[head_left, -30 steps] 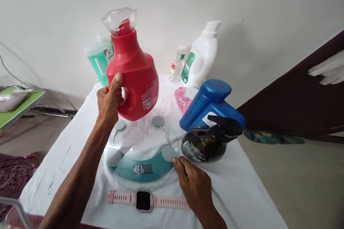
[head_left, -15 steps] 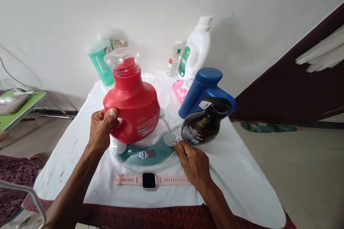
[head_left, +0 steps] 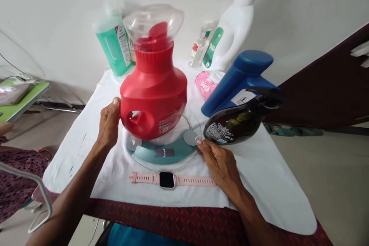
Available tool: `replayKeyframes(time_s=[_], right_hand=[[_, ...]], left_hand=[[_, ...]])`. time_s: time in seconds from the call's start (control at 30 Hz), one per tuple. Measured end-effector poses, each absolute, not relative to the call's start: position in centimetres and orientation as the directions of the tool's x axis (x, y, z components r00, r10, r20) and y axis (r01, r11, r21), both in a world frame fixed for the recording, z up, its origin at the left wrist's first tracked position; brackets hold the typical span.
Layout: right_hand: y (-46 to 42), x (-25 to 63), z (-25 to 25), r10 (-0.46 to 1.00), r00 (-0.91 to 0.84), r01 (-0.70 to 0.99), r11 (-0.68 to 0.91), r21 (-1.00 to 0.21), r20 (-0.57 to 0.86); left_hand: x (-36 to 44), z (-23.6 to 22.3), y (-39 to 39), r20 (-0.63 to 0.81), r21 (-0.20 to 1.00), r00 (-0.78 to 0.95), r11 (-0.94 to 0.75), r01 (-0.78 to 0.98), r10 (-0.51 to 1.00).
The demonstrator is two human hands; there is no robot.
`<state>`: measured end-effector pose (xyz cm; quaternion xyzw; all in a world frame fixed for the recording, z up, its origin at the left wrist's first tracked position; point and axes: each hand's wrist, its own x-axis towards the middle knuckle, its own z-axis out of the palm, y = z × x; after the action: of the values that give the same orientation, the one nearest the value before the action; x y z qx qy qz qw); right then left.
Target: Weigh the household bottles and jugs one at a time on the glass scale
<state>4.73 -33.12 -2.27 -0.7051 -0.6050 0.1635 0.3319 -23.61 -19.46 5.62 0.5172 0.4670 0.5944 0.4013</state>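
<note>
A red detergent bottle [head_left: 154, 84] with a clear cap stands upright on a round glass bathroom scale [head_left: 175, 158]. My left hand [head_left: 108, 123] is at the bottle's left side, thumb up by its edge and off the handle, some fingertips hidden; it looks open. At the scale's right rim, my right hand [head_left: 220, 161] is closed, pinching the glass edge between thumb and fingers. The scale's small display shows a few bars. Just in front of the scale lies a pink-strapped smartwatch [head_left: 167, 180], its right strap end close to my right wrist.
A black pump bottle [head_left: 230, 127] and a blue bottle [head_left: 239, 80] lean at the right. Behind are a white bottle [head_left: 236, 27], a small clear bottle [head_left: 198, 50], a pink packet [head_left: 205, 84] and a green-liquid bottle [head_left: 112, 46]. A green table [head_left: 25, 100] stands left.
The red bottle came down onto the scale. My left hand has slipped off its handle to the left. The display reading changed; my right hand stays at the rim. The view shifted.
</note>
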Motion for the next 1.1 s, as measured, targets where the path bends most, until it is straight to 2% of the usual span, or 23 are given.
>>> replayKeyframes(time_s=[0.17,0.4,0.53,0.67,0.83,1.1], right_hand=[[-32.5,5.2,-1.9,0.984,0.131,0.763,-0.024,-0.646,0.118],[-32.7,5.6,-3.0,0.958,0.097,0.854,0.059,-0.518,0.270],[-32.6,6.2,-2.9,0.955,-0.008,0.825,0.174,-0.538,0.296],[-32.3,6.3,-2.6,0.920,-0.045,0.839,0.246,-0.485,0.390],[-32.3,6.2,-2.5,0.901,-0.074,0.847,0.283,-0.450,0.427],[-32.4,6.6,-3.0,0.921,-0.064,0.850,0.253,-0.462,0.385]], left_hand=[[-23.1,3.5,-20.1,0.263,0.965,-0.204,-0.261,0.039,0.943],[-23.5,2.0,-20.4,0.499,0.866,-0.264,-0.460,0.198,0.826],[-23.8,2.0,-20.6,0.496,0.865,-0.300,-0.436,0.248,0.815],[-23.8,2.1,-20.5,0.482,0.873,-0.306,-0.425,0.239,0.821],[-24.1,1.8,-20.2,0.456,0.888,-0.317,-0.404,0.219,0.832],[-23.8,2.1,-20.6,0.430,0.902,-0.326,-0.392,0.179,0.842]])
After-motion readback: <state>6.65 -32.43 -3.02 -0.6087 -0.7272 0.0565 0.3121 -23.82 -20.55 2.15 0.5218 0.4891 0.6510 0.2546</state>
